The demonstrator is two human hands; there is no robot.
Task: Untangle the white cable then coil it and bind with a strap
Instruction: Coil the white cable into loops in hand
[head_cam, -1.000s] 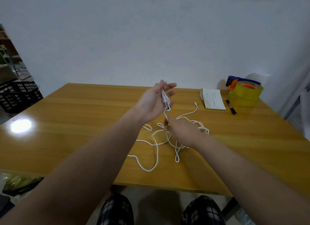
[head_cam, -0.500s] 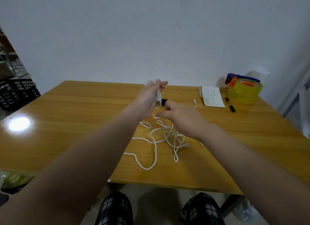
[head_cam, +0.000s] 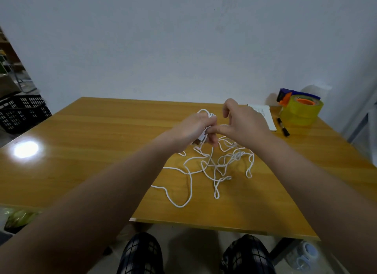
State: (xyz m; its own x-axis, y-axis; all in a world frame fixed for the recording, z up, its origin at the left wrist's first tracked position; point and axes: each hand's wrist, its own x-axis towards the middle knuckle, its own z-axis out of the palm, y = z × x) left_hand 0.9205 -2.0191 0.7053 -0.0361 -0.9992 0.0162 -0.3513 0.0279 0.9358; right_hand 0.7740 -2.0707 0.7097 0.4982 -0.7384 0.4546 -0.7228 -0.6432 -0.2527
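The cable [head_cam: 213, 166] lies mid-table [head_cam: 102, 141]; notebook [head_cam: 267, 118], marker [head_cam: 283, 126] and tape [head_cam: 302, 110] sit far right.

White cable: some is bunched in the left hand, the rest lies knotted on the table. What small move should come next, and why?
Probably draw a short length free with the right hand. The left hand grips only a small bundle, while most of the white cable lies in crossed loops on the table, so coiling more could tighten them.
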